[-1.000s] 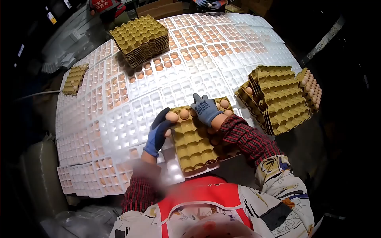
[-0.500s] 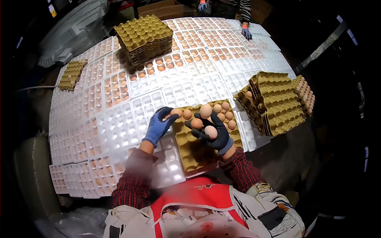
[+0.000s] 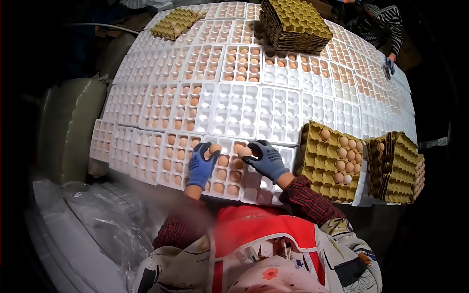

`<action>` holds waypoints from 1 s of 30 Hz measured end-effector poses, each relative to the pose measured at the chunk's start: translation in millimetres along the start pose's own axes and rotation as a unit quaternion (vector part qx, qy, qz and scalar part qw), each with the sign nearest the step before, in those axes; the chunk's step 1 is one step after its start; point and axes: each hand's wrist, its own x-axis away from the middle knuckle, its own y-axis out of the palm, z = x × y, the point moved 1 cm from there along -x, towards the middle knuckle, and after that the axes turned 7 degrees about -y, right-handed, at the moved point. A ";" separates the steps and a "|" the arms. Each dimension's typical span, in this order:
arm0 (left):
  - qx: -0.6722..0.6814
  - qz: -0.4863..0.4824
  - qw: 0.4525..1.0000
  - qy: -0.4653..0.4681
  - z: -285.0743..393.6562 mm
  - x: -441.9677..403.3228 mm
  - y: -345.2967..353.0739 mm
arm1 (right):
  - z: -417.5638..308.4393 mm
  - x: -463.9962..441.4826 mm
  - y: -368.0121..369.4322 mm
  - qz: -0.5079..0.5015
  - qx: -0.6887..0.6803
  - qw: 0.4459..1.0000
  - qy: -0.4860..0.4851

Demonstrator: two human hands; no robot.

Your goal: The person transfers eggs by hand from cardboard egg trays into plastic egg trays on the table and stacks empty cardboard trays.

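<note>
My left hand (image 3: 200, 168), in a blue and black glove, is closed around a brown egg (image 3: 215, 148) at the top of a white plastic egg tray (image 3: 227, 198). Several eggs sit in that tray's cups, among them a brown egg (image 3: 221, 174) below my fingers. My right hand (image 3: 267, 160), gloved alike, pinches a paler egg (image 3: 244, 152) over the same tray's upper right. The right palm faces down, so anything else under it is hidden. To the right lies a pulp egg tray (image 3: 320, 173) with several eggs.
White trays, many filled with eggs, cover the table. A stack of pulp trays (image 3: 295, 27) stands at the back, and upright pulp trays (image 3: 393, 166) lean at the right. Another person's gloved hand (image 3: 390, 64) is at the far right. Plastic-wrapped material (image 3: 105, 215) lies lower left.
My view has turned left. Both hands have moved from the pulp tray to the white tray. The right hand, palm up with several eggs before, is now turned palm down.
</note>
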 end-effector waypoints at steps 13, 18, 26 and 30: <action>-0.169 -0.079 0.976 0.114 -38.1 -119.0 -2.5 | -27.7 -143.8 79.5 -0.157 0.155 0.975 -0.038; 0.456 -0.078 0.871 -0.166 -61.6 -134.0 -19.9 | -35.6 -200.3 101.0 0.043 0.047 0.993 -0.098; 0.230 -0.036 0.967 0.105 -34.4 -198.6 -23.4 | -28.6 -172.2 135.1 0.104 0.141 0.980 -0.094; -0.113 -0.028 0.963 0.241 -44.8 -227.9 23.5 | -51.0 -55.8 100.9 0.119 -0.084 0.987 -0.064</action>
